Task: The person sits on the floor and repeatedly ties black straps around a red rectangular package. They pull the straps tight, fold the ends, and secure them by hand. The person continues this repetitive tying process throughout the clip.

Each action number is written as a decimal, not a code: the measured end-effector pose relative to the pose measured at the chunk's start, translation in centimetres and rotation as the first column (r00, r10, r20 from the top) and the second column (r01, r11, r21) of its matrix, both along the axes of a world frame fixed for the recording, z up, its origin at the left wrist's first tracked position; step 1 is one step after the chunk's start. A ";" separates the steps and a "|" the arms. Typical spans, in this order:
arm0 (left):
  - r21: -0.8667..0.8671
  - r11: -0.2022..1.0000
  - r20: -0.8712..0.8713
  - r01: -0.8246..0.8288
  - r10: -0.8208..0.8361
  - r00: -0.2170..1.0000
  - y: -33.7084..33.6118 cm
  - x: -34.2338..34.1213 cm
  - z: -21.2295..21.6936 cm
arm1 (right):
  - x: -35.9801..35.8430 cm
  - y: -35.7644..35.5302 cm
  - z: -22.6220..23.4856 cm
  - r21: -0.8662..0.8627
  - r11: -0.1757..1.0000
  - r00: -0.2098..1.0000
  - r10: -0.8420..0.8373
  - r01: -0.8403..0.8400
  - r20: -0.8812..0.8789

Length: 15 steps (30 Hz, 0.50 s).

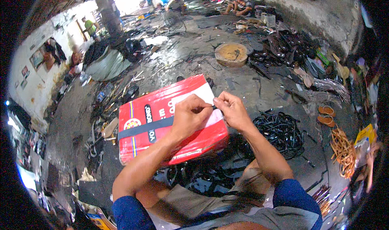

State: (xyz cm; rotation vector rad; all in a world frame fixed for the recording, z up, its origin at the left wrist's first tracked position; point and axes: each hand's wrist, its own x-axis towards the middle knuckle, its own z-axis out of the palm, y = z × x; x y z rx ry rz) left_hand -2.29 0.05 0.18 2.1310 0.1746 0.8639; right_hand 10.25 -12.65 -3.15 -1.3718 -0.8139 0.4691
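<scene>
In front of me is a red, box-shaped container [202,140] with shiny sides, a white patch and printing on top. A flat dark strap [162,124] lies across its top and runs under my left hand [189,116]. That hand is closed, thumb and fingertips pinched together over the white patch. My right hand [233,110] is closed too, at the container's right edge. Between the two sets of fingertips a small dark end shows, apparently the strap's, pinched from both sides. The fingers hide most of it.
Tangled black straps [279,135] lie on the floor at my right, with brown straps [342,151] and orange sandals [325,116] beyond. A round wooden block [231,54] stands ahead. Dark scraps pile along the right wall. A person [241,5] sits at the back.
</scene>
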 end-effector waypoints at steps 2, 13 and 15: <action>-0.046 0.999 0.024 0.028 -0.027 0.999 -0.4 0.1 0.1 | -0.5 -1.0 0.6 0.064 0.987 0.875 0.161 -0.149 -0.456; 0.032 0.999 0.008 -0.005 0.005 1.000 -0.5 1.4 0.4 | 2.5 2.0 3.9 -0.158 0.914 0.786 -0.221 0.374 0.578; -0.007 1.000 0.053 0.014 -0.013 0.999 0.0 1.1 -0.2 | 1.8 2.8 3.8 -0.160 0.906 0.792 -0.243 0.391 0.560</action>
